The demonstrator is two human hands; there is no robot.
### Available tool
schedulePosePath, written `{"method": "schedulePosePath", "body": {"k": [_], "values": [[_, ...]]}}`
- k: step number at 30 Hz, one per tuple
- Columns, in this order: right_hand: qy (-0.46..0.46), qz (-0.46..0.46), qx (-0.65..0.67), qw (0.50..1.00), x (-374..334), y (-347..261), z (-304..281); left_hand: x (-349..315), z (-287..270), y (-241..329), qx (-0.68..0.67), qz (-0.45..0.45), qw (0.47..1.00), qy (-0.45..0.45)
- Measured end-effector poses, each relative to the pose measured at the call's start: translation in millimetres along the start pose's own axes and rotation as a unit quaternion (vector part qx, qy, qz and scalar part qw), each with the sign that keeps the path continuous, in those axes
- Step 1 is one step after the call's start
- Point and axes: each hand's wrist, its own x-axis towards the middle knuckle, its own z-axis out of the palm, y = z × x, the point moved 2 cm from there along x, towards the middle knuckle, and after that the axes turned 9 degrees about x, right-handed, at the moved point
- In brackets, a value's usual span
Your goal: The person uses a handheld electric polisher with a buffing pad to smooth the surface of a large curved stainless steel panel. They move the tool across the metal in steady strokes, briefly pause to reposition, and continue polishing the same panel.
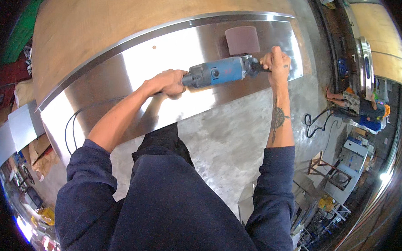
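A blue power polisher [223, 71] with a wide brownish-pink abrasive drum [243, 40] lies level across my front, over a shiny stainless steel sheet [164, 47]. My left hand [169, 82] is wrapped round the rear of its body, where the black cord [96, 102] runs off to the left. On the right, my right hand [277, 63] grips the black front handle [258, 66] beside the drum. The drum is at the sheet's far side and seems to rest on it, though exact contact is hard to tell. The sheet has a raised far edge.
A large tan board [93, 17] extends beyond the sheet. Grey concrete floor [218, 139] shows on my near side. Another person [359, 103] is at the far right, near a coiled dark hose [315, 124]. Grey panels [26, 124] and cardboard lie at left.
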Motion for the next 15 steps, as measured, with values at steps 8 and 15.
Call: {"method": "schedulePosePath", "body": {"k": [8,15], "values": [[-0.012,0.009,0.013,1.000,-17,0,10,-25,3,-4,0.018,-0.026,0.999,-0.025],[-0.017,0.022,0.010,1.000,-42,-1,46,-69,10,-24,-0.004,-0.030,1.000,0.004]]}}
